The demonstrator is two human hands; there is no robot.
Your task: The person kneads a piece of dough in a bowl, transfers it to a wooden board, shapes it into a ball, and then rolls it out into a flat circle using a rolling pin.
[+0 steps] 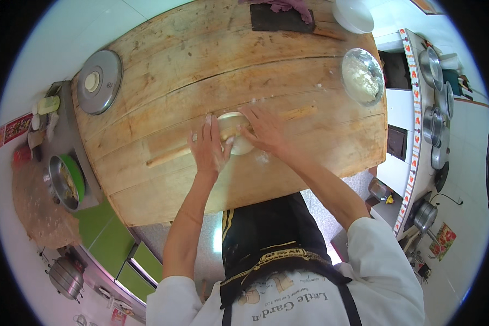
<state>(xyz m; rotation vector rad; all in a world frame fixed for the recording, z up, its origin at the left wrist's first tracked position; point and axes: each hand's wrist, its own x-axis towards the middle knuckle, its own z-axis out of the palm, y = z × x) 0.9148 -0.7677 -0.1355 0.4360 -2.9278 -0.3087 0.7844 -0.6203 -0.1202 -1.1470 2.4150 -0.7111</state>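
Observation:
A long wooden rolling pin (170,156) lies slantwise across a round, flat piece of pale dough (242,146) on a wooden work table (155,98). My left hand (209,148) is over the pin at the left side of the dough, fingers stretched forward and thumb pointing at the dough. Over the pin's right part is my right hand (265,129), with its thumb near the middle of the pin. Both hands hide parts of the pin and the dough's edges. Flour dusts the fingers and the wood around the dough.
A metal bowl of flour (362,79) stands at the table's right edge. Behind it are a white bowl (353,16) and a dark-bladed cleaver (279,19) with a purple cloth (287,5). A metal lid (100,82) lies at the left edge. A green bowl (74,179) stands beyond.

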